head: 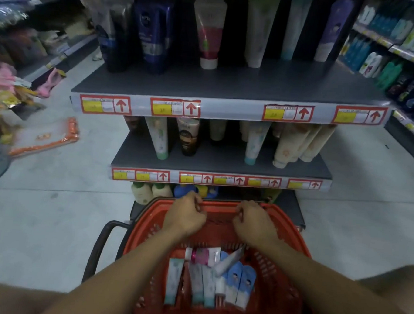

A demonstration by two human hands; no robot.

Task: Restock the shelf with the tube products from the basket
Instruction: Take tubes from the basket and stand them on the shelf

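Note:
A red plastic basket (290,237) stands on the floor in front of the grey shelf unit (229,88). Several tubes (209,282) lie in its bottom: white ones with teal caps, blue-and-white ones and a pink-banded one (201,254). My left hand (185,216) and my right hand (255,220) are both closed over the basket's far rim, side by side, above the tubes. Neither hand holds a tube. The top shelf carries upright tubes with gaps between them, and the middle shelf (222,164) holds more tubes.
A black handle (101,242) sticks out at the basket's left. Bottles (150,192) stand on the lowest shelf behind the basket. An orange packet (44,137) and loose goods lie on the floor at left. More stocked shelves (406,47) run along the right.

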